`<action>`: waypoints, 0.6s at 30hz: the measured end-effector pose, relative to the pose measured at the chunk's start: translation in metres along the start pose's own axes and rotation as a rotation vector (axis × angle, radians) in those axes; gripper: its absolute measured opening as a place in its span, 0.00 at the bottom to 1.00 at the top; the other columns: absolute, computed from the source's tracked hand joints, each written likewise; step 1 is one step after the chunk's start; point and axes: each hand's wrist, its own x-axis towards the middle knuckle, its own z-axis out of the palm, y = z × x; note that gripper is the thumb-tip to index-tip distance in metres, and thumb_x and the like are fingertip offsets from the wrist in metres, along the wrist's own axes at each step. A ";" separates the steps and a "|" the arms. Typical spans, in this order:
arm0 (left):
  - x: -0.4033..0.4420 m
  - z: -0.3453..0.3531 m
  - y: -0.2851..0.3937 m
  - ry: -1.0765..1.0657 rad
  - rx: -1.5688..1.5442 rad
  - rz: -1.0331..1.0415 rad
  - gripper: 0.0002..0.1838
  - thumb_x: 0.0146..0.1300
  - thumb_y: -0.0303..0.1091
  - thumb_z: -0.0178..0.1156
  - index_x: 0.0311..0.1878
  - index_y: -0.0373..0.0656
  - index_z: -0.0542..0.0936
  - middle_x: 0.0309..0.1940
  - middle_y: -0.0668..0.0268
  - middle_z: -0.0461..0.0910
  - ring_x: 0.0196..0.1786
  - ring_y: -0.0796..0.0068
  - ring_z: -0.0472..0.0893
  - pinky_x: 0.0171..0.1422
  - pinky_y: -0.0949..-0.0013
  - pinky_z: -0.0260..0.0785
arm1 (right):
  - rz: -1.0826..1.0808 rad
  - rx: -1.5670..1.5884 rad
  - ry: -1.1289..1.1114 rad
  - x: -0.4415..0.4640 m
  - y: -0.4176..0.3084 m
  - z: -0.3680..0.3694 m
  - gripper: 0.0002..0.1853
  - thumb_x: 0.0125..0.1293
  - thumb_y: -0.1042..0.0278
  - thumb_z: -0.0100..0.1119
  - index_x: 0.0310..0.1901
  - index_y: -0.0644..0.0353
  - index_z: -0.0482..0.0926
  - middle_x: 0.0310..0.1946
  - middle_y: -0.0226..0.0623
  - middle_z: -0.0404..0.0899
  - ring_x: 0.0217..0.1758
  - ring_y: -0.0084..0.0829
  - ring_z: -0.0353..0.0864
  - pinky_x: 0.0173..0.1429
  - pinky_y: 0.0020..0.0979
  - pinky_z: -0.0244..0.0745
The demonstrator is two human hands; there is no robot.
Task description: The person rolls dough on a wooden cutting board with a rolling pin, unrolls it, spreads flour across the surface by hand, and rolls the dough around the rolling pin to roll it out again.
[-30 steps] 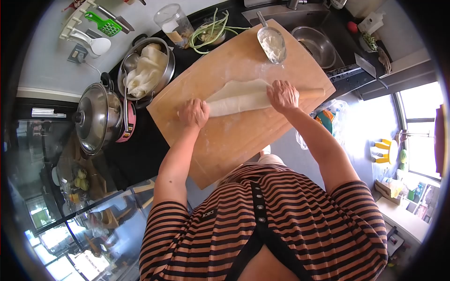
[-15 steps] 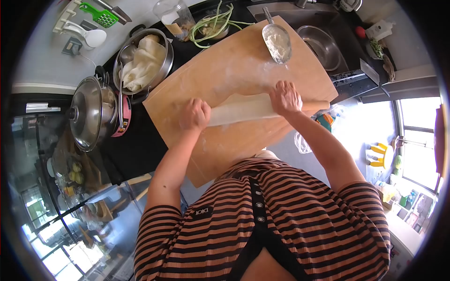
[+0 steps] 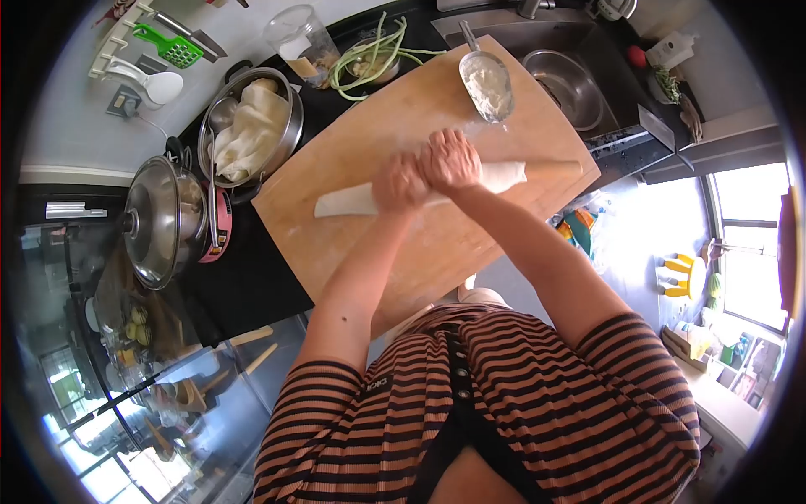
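Note:
A white sheet of dough (image 3: 346, 201) is wrapped around a long wooden rolling pin (image 3: 556, 169), whose bare end sticks out at the right. My left hand (image 3: 400, 181), smeared by motion, is closed over the wrapped pin near its middle. Right beside it, my right hand (image 3: 451, 160) curls over the same roll, fingers bent and pressing down. Both hands nearly touch each other. Beneath lies a large wooden board (image 3: 336, 269) dusted with flour. On its far edge rests a metal scoop (image 3: 486, 86) of flour.
To the left stand an open steel pot (image 3: 294, 134) holding a pale cloth and a lidded steel pot (image 3: 155, 223). Behind the board are long green beans (image 3: 369, 63) on a bowl and a clear jar (image 3: 298, 42). A sink (image 3: 579, 88) lies at the back right.
Both hands have slid from apart along the roll to side by side near its middle. More of the dough's two ends now shows. The view has shifted slightly.

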 end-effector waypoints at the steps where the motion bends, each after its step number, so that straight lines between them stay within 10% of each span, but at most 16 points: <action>1: 0.005 -0.003 -0.003 -0.049 0.005 -0.045 0.11 0.60 0.40 0.53 0.26 0.46 0.76 0.28 0.61 0.77 0.33 0.58 0.77 0.35 0.57 0.71 | 0.002 -0.005 0.005 -0.003 0.000 -0.005 0.15 0.61 0.55 0.50 0.36 0.60 0.74 0.38 0.43 0.76 0.46 0.44 0.73 0.48 0.42 0.69; 6: -0.018 -0.027 -0.080 0.141 0.062 0.021 0.13 0.60 0.40 0.52 0.24 0.44 0.76 0.26 0.58 0.76 0.31 0.54 0.77 0.35 0.54 0.71 | 0.010 -0.175 0.170 -0.032 0.058 -0.023 0.16 0.62 0.53 0.51 0.34 0.60 0.74 0.37 0.42 0.77 0.45 0.43 0.74 0.47 0.42 0.69; 18: -0.098 -0.073 -0.071 -0.150 0.022 0.072 0.11 0.59 0.37 0.51 0.26 0.42 0.71 0.26 0.55 0.75 0.32 0.49 0.75 0.37 0.51 0.68 | 0.003 -0.056 -0.146 -0.105 0.059 -0.071 0.16 0.60 0.54 0.55 0.31 0.61 0.73 0.30 0.42 0.75 0.41 0.43 0.75 0.43 0.43 0.72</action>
